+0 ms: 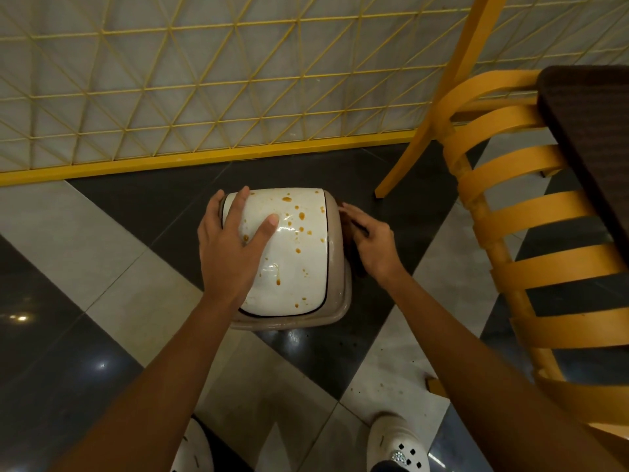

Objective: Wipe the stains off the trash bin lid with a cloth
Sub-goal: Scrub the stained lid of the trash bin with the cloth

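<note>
The trash bin stands on the floor in front of me, with a beige rim (342,294) and a white domed lid (299,267). Orange-brown stains (301,216) are spattered over the lid, mostly on its far and right parts. My left hand (235,240) lies flat on the lid's left side with fingers spread, holding nothing. My right hand (372,240) is at the bin's right edge, its fingers curled on a dark cloth (355,264) that hangs against the bin's side. Most of the cloth is hidden by the hand and the shadow.
A yellow lattice partition (204,97) with a yellow base bar runs behind the bin. A yellow slatted chair (531,216) and a dark tabletop (592,131) stand close on the right. The floor has black and pale glossy tiles (102,240). My white shoes (398,441) are below.
</note>
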Tool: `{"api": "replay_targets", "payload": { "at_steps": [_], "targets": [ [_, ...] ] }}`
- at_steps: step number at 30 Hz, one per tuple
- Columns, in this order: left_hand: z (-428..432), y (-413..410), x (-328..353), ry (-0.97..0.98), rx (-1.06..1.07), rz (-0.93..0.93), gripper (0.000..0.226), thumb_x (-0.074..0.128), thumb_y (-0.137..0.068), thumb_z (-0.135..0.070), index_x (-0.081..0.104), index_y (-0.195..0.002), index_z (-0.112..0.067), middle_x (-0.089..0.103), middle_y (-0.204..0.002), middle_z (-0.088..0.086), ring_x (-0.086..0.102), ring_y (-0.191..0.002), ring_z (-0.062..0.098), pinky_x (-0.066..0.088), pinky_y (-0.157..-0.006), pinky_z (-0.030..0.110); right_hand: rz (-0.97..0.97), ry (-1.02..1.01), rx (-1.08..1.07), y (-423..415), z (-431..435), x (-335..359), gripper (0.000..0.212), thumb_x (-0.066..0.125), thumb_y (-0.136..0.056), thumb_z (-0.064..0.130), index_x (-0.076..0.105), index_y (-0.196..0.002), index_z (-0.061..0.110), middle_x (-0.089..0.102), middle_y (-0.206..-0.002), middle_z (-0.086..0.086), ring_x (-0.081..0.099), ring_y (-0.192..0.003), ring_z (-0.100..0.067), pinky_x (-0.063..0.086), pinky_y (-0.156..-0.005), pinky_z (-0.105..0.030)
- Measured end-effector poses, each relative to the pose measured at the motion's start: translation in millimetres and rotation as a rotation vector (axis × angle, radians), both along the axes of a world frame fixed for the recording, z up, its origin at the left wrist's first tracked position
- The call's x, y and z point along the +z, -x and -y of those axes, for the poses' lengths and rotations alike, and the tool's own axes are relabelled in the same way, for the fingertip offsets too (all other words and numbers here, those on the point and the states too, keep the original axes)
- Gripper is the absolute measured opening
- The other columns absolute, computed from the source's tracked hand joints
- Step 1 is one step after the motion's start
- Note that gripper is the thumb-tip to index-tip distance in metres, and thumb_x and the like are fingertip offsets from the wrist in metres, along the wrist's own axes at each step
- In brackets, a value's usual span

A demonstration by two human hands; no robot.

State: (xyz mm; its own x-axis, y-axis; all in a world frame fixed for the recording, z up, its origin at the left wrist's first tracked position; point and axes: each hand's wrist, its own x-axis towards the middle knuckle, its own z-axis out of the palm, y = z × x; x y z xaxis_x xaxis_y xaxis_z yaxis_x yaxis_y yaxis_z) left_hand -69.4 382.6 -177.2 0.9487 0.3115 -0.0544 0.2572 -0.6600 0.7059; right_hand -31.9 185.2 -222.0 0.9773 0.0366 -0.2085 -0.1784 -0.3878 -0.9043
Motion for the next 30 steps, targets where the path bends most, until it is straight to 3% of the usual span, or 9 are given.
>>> {"api": "replay_targets", "payload": {
  "at_steps": [8,12,15,20,22,26,28,30],
  "targets": [
    [-1,-1,2,0.004,-0.012,-0.025,0.064,0.049,-0.083,-0.056,0.031,-0.141,-0.035,0.015,-0.152,-0.002,0.014,-0.138,0.023,0.022,-0.11,0.049,-0.115,-0.035,-0.021,-23,-9,2,0.037,0.04,-0.094,0.001,0.053,-0.126,0.013,0.054,-0.133,-0.005,0.046,-0.127,-0.017,0.036,-0.107,-0.029],
    [1,-1,3,0.002,0.004,-0.037,0.061,0.052,-0.086,-0.05,0.03,-0.142,-0.035,0.014,-0.153,-0.003,0.013,-0.139,0.023,0.022,-0.11,0.049,-0.014,-0.017,-0.079,21,-5,-2,0.037,0.044,-0.092,0.003,0.053,-0.126,0.014,0.049,-0.137,-0.001,0.043,-0.127,-0.01,0.031,-0.103,-0.014],
    [1,-1,3,0.0,0.006,-0.038,0.061,0.051,-0.086,-0.05,0.029,-0.141,-0.035,0.014,-0.153,-0.003,0.013,-0.139,0.023,0.022,-0.11,0.049,-0.007,-0.042,-0.124,71,-4,-3,0.037,0.046,-0.092,0.005,0.053,-0.125,0.018,0.046,-0.13,0.01,0.042,-0.115,0.006,0.031,-0.086,0.006],
    [0,-2,3,0.004,-0.002,-0.037,0.061,0.052,-0.086,-0.05,0.03,-0.141,-0.035,0.014,-0.153,-0.002,0.012,-0.139,0.023,0.021,-0.11,0.049,0.016,-0.033,-0.164,89,-7,-5,0.038,0.048,-0.09,0.001,0.054,-0.123,0.018,0.044,-0.125,0.011,0.043,-0.107,0.009,0.03,-0.084,0.009],
    [1,-2,3,0.005,-0.003,-0.035,0.061,0.052,-0.086,-0.05,0.031,-0.141,-0.035,0.015,-0.153,-0.002,0.013,-0.139,0.023,0.021,-0.11,0.049,0.039,0.035,-0.126,62,-6,-6,0.037,0.046,-0.09,0.0,0.055,-0.124,0.014,0.048,-0.129,0.005,0.043,-0.112,0.004,0.03,-0.089,0.005],
    [0,-2,3,0.012,-0.005,-0.032,0.06,0.052,-0.086,-0.05,0.031,-0.14,-0.035,0.015,-0.153,-0.003,0.013,-0.139,0.023,0.022,-0.11,0.049,-0.004,0.063,-0.044,-10,-7,-7,0.035,0.043,-0.092,0.0,0.057,-0.122,0.011,0.055,-0.131,-0.006,0.048,-0.123,-0.016,0.033,-0.107,-0.023],
    [0,-2,3,0.009,-0.007,-0.03,0.06,0.052,-0.086,-0.05,0.031,-0.14,-0.036,0.015,-0.153,-0.003,0.013,-0.139,0.023,0.022,-0.11,0.049,-0.085,0.022,0.015,-37,-10,-1,0.034,0.041,-0.093,0.001,0.058,-0.121,0.012,0.058,-0.127,-0.007,0.051,-0.121,-0.019,0.039,-0.107,-0.035],
    [0,-1,2,0.004,-0.007,-0.029,0.06,0.052,-0.086,-0.05,0.03,-0.141,-0.035,0.015,-0.153,-0.002,0.013,-0.139,0.023,0.022,-0.11,0.049,-0.12,0.024,0.066,-50,-12,5,0.034,0.04,-0.094,0.002,0.059,-0.12,0.014,0.059,-0.126,-0.007,0.051,-0.121,-0.02,0.04,-0.106,-0.037]
  ]
}}
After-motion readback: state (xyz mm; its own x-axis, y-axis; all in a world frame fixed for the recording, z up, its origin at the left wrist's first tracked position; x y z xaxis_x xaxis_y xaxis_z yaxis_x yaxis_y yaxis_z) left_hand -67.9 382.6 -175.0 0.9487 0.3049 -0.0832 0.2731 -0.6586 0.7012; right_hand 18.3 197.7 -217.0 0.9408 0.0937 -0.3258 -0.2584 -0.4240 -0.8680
